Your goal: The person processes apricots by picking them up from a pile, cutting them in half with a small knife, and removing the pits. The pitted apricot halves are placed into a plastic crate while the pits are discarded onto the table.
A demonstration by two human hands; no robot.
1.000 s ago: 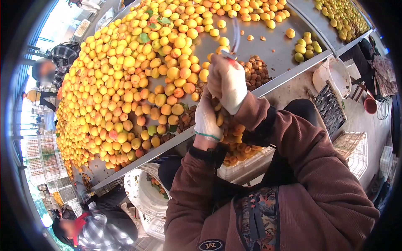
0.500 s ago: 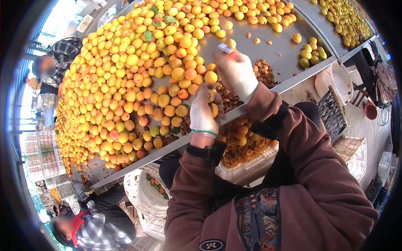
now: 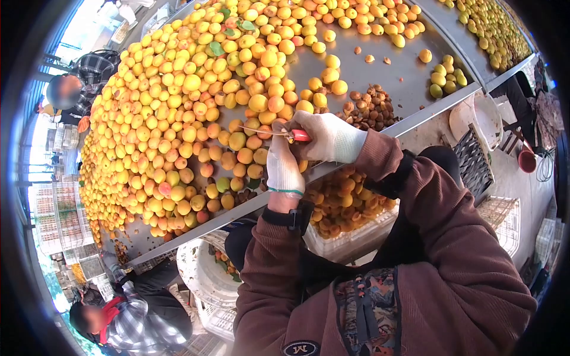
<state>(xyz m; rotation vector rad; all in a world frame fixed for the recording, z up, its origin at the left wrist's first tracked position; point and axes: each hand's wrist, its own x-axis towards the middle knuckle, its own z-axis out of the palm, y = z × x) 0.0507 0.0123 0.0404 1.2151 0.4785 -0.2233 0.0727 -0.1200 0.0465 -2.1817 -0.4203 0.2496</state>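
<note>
My right hand [image 3: 325, 135], in a white glove, is closed on the red handle of a small knife [image 3: 301, 135]. Its thin blade points left, across the top of my left hand [image 3: 282, 161]. That hand is gloved too, with its fingers curled round an apricot, mostly hidden between the two hands. The hands meet over the near edge of a metal table [image 3: 409, 123]. Beside them spreads a large heap of yellow-orange apricots [image 3: 160, 118]. A pile of brown pits [image 3: 373, 107] lies just beyond my right hand.
Below the table edge stands a crate of halved apricots [image 3: 344, 204], with a white bucket [image 3: 205, 273] to its left. Greenish apricots [image 3: 446, 77] sit at the right. Two people work at the left, one in a plaid shirt [image 3: 139, 320]. A woven basket [image 3: 469, 157] stands right.
My right hand has come down and back to my left hand, and the knife blade now lies across it. Several apricots now lie where my right hand was.
</note>
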